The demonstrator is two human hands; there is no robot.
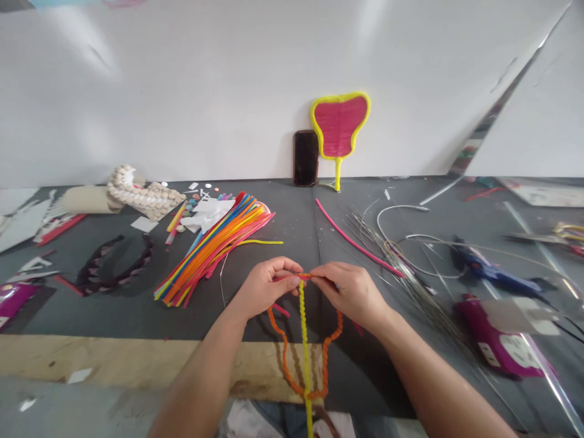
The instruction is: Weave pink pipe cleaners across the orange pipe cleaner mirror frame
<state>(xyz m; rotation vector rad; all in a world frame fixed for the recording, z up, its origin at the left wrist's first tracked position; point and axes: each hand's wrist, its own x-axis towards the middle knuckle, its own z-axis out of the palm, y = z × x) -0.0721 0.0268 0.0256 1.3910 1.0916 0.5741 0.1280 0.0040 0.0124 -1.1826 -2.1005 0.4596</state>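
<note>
My left hand (264,285) and my right hand (349,292) meet at the middle of the dark table, both pinched on the top of an orange wrapped wire frame (285,350) shaped like a heart. A yellow wrapped stick (303,340) hangs straight down through the frame's middle from where the fingers meet. A thin red strip (288,278) shows between the fingertips. A bundle of coloured straws (214,246) lies just beyond my left hand.
A pink and yellow fan-shaped piece (340,129) and a black phone (305,157) lean on the white wall. A loose pink straw (351,240), thin wires (410,277), a blue glue gun (490,271) and a purple tool (495,337) lie right. A dark braided ring (114,264) lies left.
</note>
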